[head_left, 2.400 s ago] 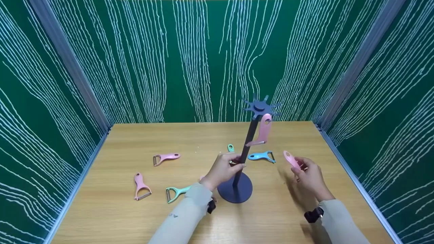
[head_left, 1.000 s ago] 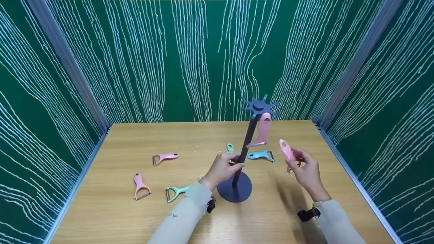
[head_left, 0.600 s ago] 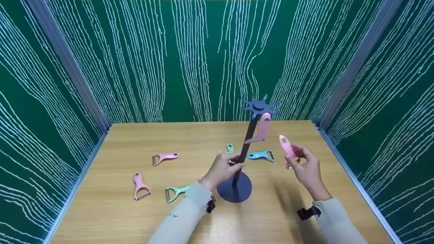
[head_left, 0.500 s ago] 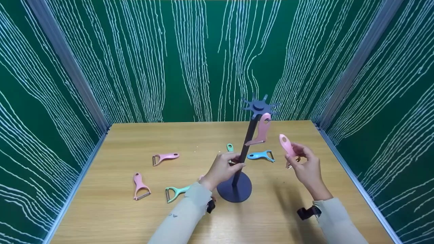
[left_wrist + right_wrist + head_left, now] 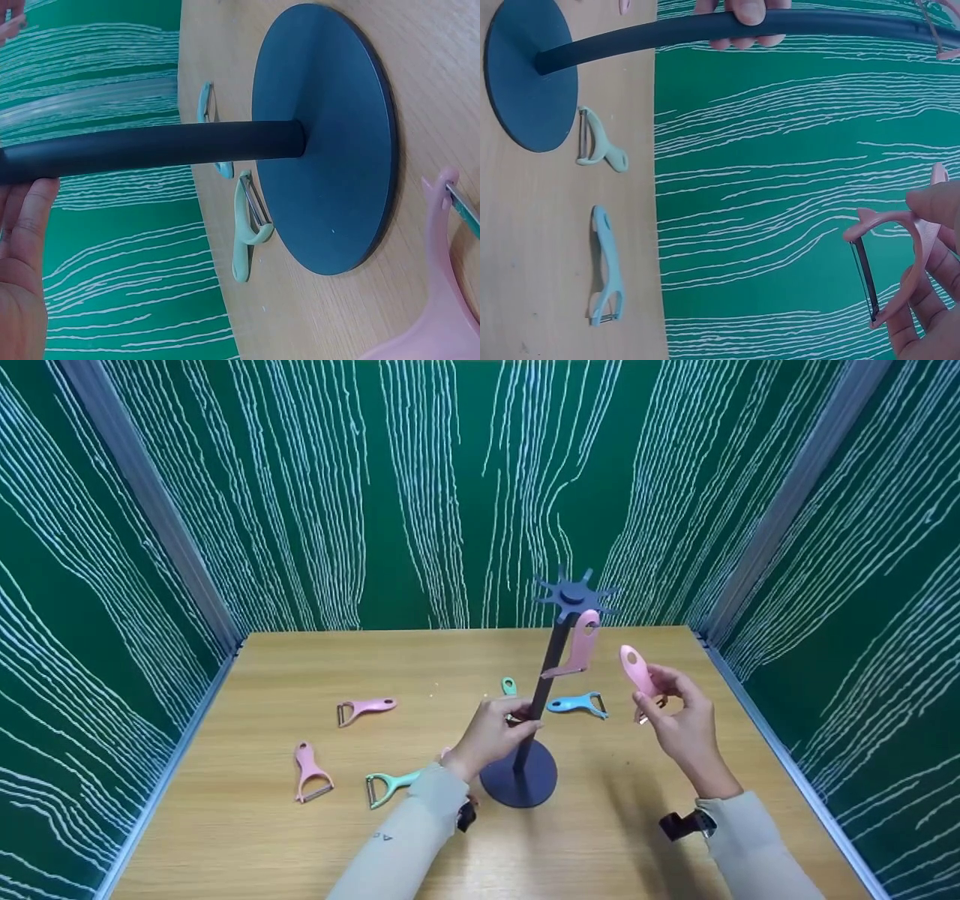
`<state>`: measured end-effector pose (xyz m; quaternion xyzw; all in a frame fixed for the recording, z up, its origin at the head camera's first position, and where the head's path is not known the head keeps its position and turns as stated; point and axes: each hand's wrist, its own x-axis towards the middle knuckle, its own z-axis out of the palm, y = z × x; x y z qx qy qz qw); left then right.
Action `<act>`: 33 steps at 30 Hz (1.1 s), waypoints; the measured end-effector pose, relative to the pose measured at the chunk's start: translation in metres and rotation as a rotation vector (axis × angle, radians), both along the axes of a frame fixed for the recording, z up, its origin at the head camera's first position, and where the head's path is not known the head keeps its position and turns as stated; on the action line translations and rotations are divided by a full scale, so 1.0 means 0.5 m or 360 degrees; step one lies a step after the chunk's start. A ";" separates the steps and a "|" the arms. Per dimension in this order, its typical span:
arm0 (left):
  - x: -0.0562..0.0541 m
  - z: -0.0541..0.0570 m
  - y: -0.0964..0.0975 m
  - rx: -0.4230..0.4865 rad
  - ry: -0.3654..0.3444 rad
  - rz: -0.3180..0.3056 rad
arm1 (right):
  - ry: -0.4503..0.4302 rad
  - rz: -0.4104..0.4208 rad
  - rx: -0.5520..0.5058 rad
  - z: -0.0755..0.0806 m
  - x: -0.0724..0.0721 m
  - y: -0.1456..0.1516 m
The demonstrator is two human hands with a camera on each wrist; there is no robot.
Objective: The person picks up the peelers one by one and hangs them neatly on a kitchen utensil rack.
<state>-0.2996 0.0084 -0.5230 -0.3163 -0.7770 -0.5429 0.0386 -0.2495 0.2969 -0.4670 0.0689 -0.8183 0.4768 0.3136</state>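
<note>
My left hand (image 5: 495,735) grips the dark post (image 5: 551,667) of a stand with a round base (image 5: 519,774) and a spoked top (image 5: 574,595). From one spoke on the near side hangs a pink peeler (image 5: 583,643), blade end down. Right of the stand, my right hand (image 5: 681,720) pinches a second pink peeler (image 5: 636,669) above the table, its holed handle end pointing up. In the right wrist view this peeler's blade (image 5: 866,279) faces the post, and thumb and fingers hold it where the handle meets the fork.
A blue peeler (image 5: 577,704) and a partly hidden green peeler (image 5: 509,687) lie behind the stand. To the left are two pink peelers (image 5: 367,707) (image 5: 311,772) and a green peeler (image 5: 391,787) beside the left sleeve. Green walls (image 5: 300,510) enclose the wooden table (image 5: 247,840).
My right hand has lifted the pink peeler higher above the table. The hanging peeler swings slightly, while my left hand stays on the post.
</note>
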 end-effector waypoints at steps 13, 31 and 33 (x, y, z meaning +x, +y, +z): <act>-0.002 -0.004 -0.003 0.0009 -0.0025 -0.0011 | 0.0137 0.0045 -0.0032 0.027 0.011 -0.013; -0.006 -0.010 -0.003 0.0020 -0.0008 -0.0028 | 0.0263 0.0088 -0.0032 0.066 0.029 -0.037; -0.006 -0.010 -0.004 0.0012 -0.0001 -0.0030 | 0.0266 0.0087 -0.0032 0.072 0.032 -0.039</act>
